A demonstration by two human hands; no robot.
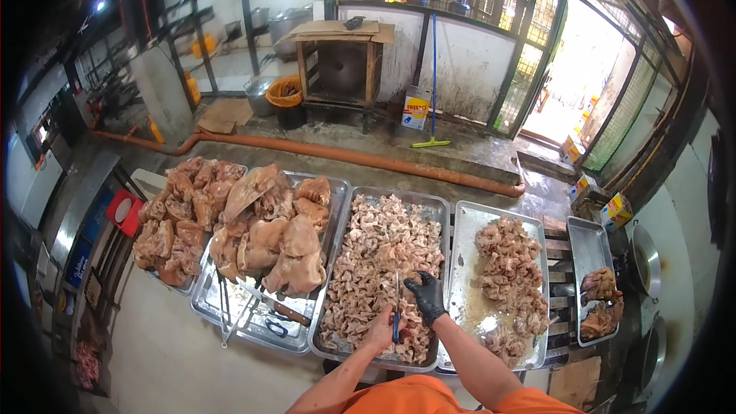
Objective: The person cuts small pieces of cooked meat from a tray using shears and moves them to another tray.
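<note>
In my bare left hand is a pair of scissors with blue handles, blades pointing away from me. My right hand, in a black glove, curls its fingers around a piece of cooked meat beside the blades. Both hands are over a metal tray full of small cut meat pieces. To the right, another metal tray carries a heap of larger meat clumps and some liquid.
Left of me, a tray holds big skin-on meat pieces, a wooden-handled knife, tongs and dark-handled scissors. More meat is piled farther left. A smaller tray stands at right. An orange pipe crosses the floor beyond.
</note>
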